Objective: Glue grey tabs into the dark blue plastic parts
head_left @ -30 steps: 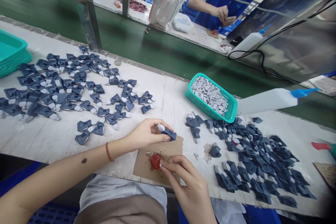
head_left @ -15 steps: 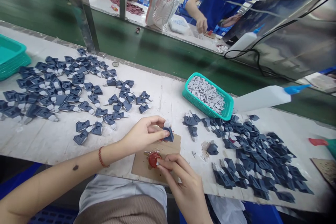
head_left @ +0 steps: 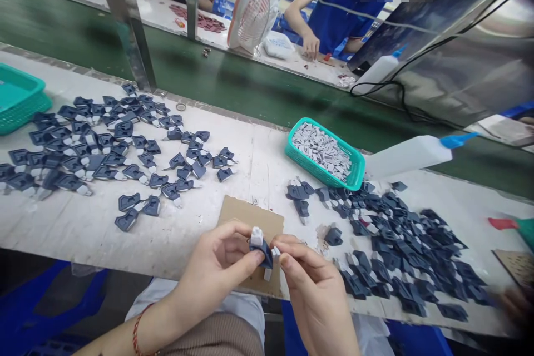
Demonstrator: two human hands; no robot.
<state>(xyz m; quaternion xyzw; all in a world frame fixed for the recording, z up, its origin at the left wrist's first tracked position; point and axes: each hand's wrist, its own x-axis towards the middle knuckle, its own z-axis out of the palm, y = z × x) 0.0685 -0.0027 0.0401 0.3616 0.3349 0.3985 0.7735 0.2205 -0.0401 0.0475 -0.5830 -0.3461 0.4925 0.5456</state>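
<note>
My left hand (head_left: 217, 272) is closed on a dark blue plastic part (head_left: 264, 256), whose light grey block end points upward. My right hand (head_left: 319, 286) pinches a small white piece (head_left: 276, 252) between thumb and fingertips, right beside the blue part; whether the two touch I cannot tell. Both hands are above a piece of brown cardboard (head_left: 246, 214). The red round pool on the cardboard is hidden behind my hands. Loose blue parts (head_left: 136, 204) lie to the left, and a heap of similar parts (head_left: 396, 245) spreads to the right.
A green basket (head_left: 287, 153) full of small grey-white pieces stands ahead on the right. Behind the heap a white squeeze bottle (head_left: 409, 157) with a blue tip leans over. Another green basket (head_left: 25, 114) sits far left. Across the green belt (head_left: 175, 67), a person's hand (head_left: 310, 44) works at another table.
My left hand has come down and nearer with the blue part. My right hand has lifted the small piece from the red pool and brought it up beside that part.
</note>
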